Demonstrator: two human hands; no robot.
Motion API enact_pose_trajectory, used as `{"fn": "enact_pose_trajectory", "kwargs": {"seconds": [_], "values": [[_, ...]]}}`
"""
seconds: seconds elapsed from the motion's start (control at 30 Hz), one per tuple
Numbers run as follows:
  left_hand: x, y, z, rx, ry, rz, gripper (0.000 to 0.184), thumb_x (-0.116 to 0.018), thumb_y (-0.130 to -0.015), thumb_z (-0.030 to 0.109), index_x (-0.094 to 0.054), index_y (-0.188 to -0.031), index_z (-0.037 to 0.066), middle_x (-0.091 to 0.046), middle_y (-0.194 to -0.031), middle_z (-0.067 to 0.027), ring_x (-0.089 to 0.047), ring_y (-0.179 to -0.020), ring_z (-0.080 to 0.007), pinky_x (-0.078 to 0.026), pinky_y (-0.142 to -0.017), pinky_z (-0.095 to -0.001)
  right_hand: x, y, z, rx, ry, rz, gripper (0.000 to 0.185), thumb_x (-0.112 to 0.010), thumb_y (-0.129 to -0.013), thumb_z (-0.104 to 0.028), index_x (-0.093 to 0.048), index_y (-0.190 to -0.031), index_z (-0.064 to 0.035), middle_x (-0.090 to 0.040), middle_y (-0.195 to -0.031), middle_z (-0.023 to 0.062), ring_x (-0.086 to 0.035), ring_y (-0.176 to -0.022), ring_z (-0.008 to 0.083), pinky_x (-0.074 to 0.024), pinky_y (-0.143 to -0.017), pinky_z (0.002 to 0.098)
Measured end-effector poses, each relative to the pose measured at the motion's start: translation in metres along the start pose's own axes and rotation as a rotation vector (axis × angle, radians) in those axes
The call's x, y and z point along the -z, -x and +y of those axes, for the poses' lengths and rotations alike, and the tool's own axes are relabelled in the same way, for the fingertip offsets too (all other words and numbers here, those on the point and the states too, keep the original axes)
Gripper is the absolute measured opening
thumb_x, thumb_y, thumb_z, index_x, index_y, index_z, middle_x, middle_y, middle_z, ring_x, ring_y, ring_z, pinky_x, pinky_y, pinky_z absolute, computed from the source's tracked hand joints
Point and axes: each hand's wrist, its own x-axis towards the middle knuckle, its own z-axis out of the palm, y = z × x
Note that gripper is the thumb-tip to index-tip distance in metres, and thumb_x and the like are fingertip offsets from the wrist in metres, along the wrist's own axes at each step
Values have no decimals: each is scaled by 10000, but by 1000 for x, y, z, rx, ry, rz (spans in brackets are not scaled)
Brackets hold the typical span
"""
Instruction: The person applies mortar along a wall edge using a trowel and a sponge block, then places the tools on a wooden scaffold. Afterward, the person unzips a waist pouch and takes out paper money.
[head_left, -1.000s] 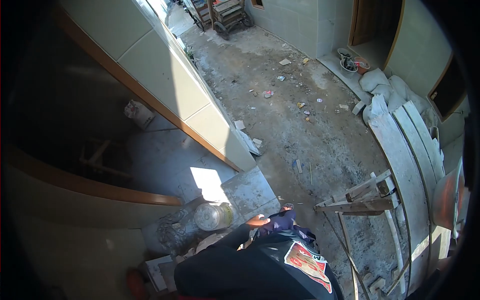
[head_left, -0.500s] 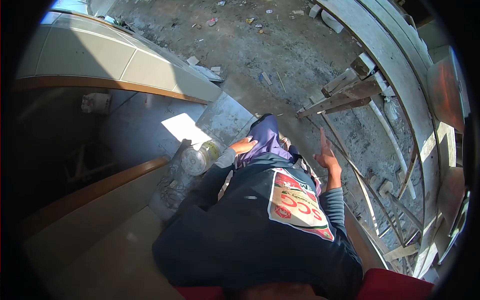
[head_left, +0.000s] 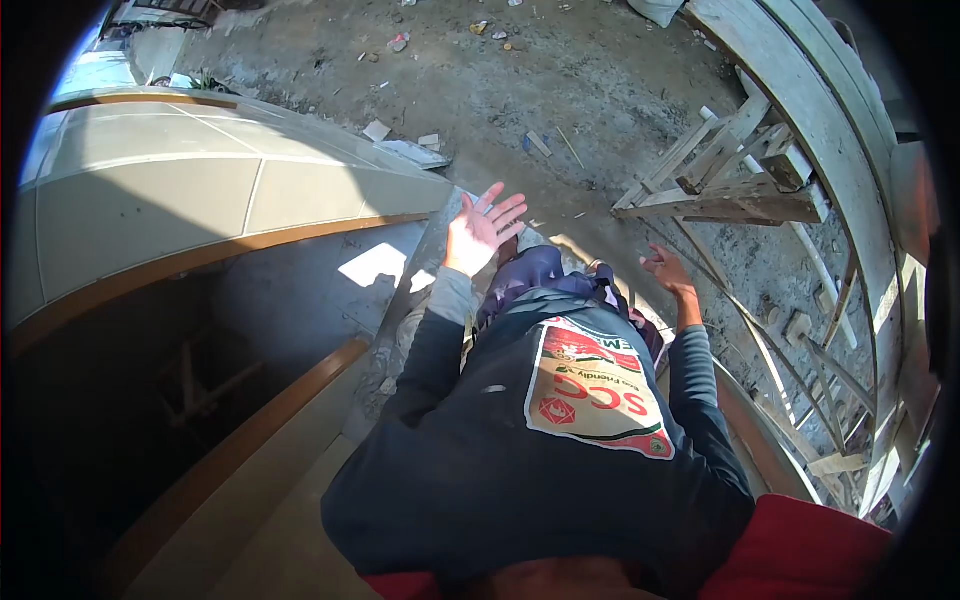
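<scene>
My left hand (head_left: 480,232) is raised palm up with its fingers spread and nothing in it, beside the tiled wall's end (head_left: 400,190). On the other side, my right hand (head_left: 670,271) hangs in the air with its fingers apart, near the wooden supports (head_left: 740,200). Between the two hands lie my purple trousers (head_left: 540,270) and the dark shirt (head_left: 450,440) with a red and beige printed panel (head_left: 598,390). Neither hand touches an object.
A long curved-looking plank (head_left: 810,110) runs down the right side on wooden trestles. Small litter and tile pieces (head_left: 377,131) lie on the dirty ground (head_left: 480,110). A dark doorway with a brown frame (head_left: 250,450) is at the left.
The view has tilted down. My left hand has lifted off the trousers and turned palm up. My right hand came into view and has moved slightly outward. The bucket has gone from sight.
</scene>
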Motion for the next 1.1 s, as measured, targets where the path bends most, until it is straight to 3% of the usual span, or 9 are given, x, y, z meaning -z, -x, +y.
{"fn": "enact_pose_trajectory", "kwargs": {"seconds": [0.1,0.17,0.2,0.23,0.27,0.5,0.73,0.9,1.1], "values": [[39,-9,15,377,-901,354,918,-606,-811,646,-297,-1479,97,-425,-1422,-210,-334,-1362,-361,-231,-1106,-520,-65,-42,-25,10,164,-29,734,-632,-828,-515,-462,-1389,-72,-573,-1272,223,-565,-1164,330,-451,-951,410],[100,3,-7,635,-1562,148,885,-599,-840,603,-325,-1450,25,-422,-1431,-188,-434,-1283,-313,-345,-1059,-394,-148,-118,29,57,531,-396,680,-606,-807,-478,-494,-1360,-98,-532,-1314,239,-550,-1179,352,-441,-967,428],[233,-13,-55,746,-993,36,857,-580,-848,594,-411,-1385,-53,-469,-1394,-184,-447,-1276,-302,-339,-1056,-367,-197,-114,41,-322,140,-59,591,-574,-800,-459,-584,-1252,-78,-560,-1272,236,-575,-1139,323,-456,-931,401],[207,-13,-24,1006,-929,64,853,-556,-852,604,-409,-1390,-41,-501,-1357,-198,-460,-1266,-302,-343,-1052,-359,-224,-110,84,-160,22,48,476,-571,-782,-460,-687,-1051,-85,-633,-1142,219,-614,-1031,294,-460,-895,389],[222,-18,-21,879,-1070,70,755,-510,-885,586,-501,-1328,-25,-568,-1277,-192,-511,-1206,-277,-370,-1013,-347,-249,-135,99,115,146,39,363,-583,-768,-426,-724,-914,-124,-680,-1038,183,-629,-968,293,-456,-873,395],[204,-78,43,839,-1836,-510,615,-425,-947,520,-618,-1185,-12,-644,-1148,-220,-631,-1016,-315,-451,-872,-397,-175,-81,-81,-3,333,-117,376,-628,-728,-268,-699,-1039,-71,-665,-1106,173,-648,-1021,319,-509,-835,452],[180,-76,78,666,-1948,-472,639,-518,-848,469,-633,-1014,-137,-648,-989,-326,-641,-968,-441,-465,-844,-466,-147,-93,-126,-210,327,-15,392,-635,-770,-305,-688,-1095,-92,-630,-1203,157,-618,-1070,364,-501,-859,474],[165,-70,94,721,-1936,-94,651,-511,-837,495,-632,-1056,-106,-608,-1102,-336,-602,-1063,-438,-447,-900,-479,-86,-64,-177,-134,-67,-141,390,-688,-781,-355,-704,-1093,-121,-703,-1076,86,-655,-964,245,-492,-838,397],[187,-80,110,680,-1909,6,663,-495,-859,528,-647,-976,-107,-619,-1018,-344,-607,-1003,-466,-459,-873,-500,-81,-110,-96,-45,-311,-106,393,-690,-823,-366,-706,-1064,-56,-700,-1006,43,-631,-892,167,-474,-812,295]]}}
